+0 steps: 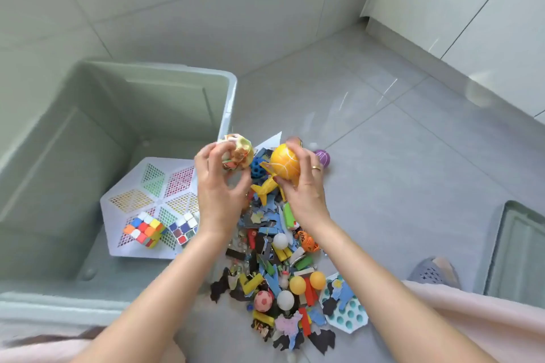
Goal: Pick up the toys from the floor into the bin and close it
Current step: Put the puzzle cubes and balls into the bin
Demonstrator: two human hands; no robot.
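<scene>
A large pale green bin (228, 103) stands open on the left. Inside it lie a white hexagonal mesh tray (138, 188) and two colour cubes (144, 230). A heap of small toys (280, 268) covers the floor to the right of the bin: balls, blocks, foam pieces. My left hand (218, 194) grips a crumpled multicoloured toy (239, 152) above the bin's right wall. My right hand (306, 188) grips an orange ball (284, 163) above the far end of the heap, with a yellow fish-shaped toy (265, 188) just under it.
The bin's lid (522, 253) lies on the floor at the right edge. A grey slipper (436, 272) is next to it. A purple ball (323, 156) sits behind my right hand. White cabinets (472, 9) run along the back right. Grey tiled floor lies beyond the heap.
</scene>
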